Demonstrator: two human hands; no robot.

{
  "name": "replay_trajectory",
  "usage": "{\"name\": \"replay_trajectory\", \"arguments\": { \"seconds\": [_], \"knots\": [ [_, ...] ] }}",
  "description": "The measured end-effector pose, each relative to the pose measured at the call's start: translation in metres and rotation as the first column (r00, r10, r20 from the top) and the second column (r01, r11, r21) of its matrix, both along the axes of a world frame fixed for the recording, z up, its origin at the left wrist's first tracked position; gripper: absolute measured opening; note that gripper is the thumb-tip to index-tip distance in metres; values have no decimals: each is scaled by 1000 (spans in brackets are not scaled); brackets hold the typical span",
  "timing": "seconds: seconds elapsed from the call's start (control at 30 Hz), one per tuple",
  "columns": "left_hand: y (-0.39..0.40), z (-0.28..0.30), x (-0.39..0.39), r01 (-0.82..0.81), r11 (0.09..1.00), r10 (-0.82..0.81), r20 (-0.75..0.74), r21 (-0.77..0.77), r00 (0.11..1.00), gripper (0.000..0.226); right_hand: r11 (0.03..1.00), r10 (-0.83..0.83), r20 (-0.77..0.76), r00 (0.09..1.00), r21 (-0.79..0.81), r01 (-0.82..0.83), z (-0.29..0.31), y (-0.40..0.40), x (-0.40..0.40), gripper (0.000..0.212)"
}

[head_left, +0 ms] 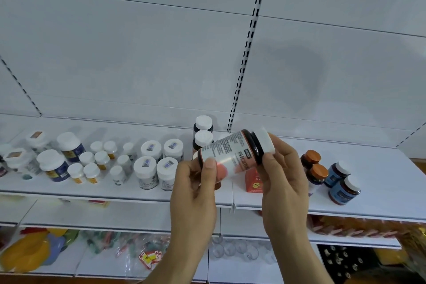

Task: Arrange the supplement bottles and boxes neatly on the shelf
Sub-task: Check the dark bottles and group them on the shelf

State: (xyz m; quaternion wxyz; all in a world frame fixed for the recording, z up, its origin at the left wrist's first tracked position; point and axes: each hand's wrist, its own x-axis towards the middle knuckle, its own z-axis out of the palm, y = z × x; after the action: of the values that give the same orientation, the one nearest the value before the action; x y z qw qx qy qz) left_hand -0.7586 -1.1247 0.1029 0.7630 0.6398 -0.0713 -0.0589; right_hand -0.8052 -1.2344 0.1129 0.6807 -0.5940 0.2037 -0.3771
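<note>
While both hands, left [196, 182] and right [282, 168], grasp it, the bottle [232, 153] lies tilted, white cap toward two o'clock, dark glass, white-and-orange label.

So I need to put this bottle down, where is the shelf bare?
The bottle is held in both hands, left hand and right hand. Bare shelf lies right of the blue bottles, and along the back wall behind the orange-capped bottles. The left half, packed with white-capped jars, is crowded.
</note>
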Motion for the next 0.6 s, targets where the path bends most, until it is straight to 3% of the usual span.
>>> {"name": "replay_trajectory", "arguments": {
  "seconds": [0.1,0.23,0.37,0.6],
  "knots": [
    [5,-4,0,82,996,-82,-21,19,996,17,999,-27,-38,999,-25,26,3,-1,0,22],
    [6,-9,-1,91,992,-93,19,87,996,25,996,-60,-62,996,-65,56,3,-1,-1,33],
    [2,-8,-1,39,992,-48,80,117,996,28,999,19,-16,1000,-37,-19,0,-1,-1,28],
    [0,-8,-4,84,995,-75,182,-43,980,23,998,-51,-47,998,-28,50,1,0,1,25]
  ]
}}
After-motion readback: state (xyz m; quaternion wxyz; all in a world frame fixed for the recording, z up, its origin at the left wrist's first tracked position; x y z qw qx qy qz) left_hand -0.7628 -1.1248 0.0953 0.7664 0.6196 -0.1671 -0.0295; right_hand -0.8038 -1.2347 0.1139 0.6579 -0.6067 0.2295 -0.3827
